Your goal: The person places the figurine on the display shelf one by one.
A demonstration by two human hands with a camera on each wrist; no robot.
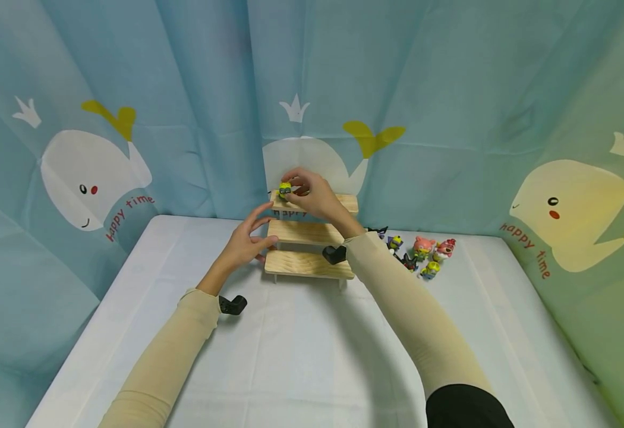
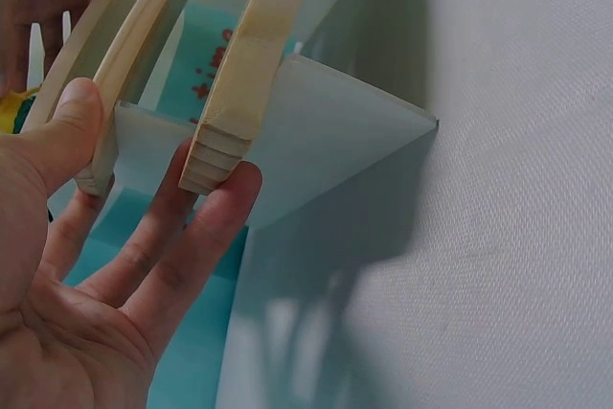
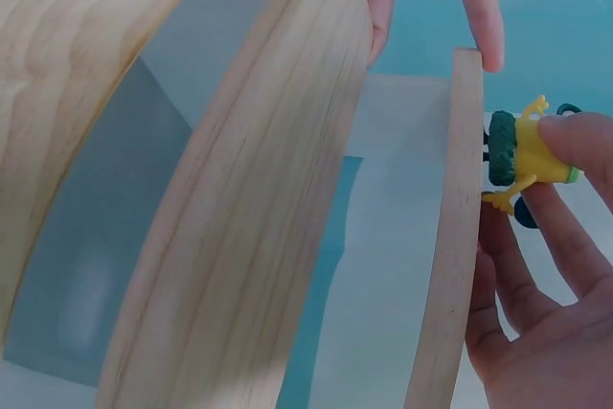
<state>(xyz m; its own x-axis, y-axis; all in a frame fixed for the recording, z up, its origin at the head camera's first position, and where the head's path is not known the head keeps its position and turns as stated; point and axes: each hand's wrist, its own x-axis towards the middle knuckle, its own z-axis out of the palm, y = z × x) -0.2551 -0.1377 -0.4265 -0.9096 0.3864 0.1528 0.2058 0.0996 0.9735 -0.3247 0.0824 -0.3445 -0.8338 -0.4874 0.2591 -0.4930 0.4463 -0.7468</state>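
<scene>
Beige sleeves (image 1: pixel 419 321) front grained wooden shelves (image 1: pixel 306 232), right grip (image 1: pixel 316 195) pinching a rounded yellow figurine (image 1: pixel 284 189), left grip (image 1: pixel 241 245) spread wide.

One left hand (image 1: pixel 239 245) and one right hand (image 1: pixel 316 195) are showing, three flat pale-wood boards (image 1: pixel 303 232) are rising, one small yellow-and-green toy figurine (image 3: pixel 533 157) is being held, at least six multicoloured toy figurines (image 1: pixel 423 245) are clustering, three white whale prints (image 1: pixel 88 172) are showing behind!

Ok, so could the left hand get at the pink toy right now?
Probably not easily: the left hand is busy at the left end of the shelf stand, and that stand and the right forearm are between it and the pink toy.
</scene>
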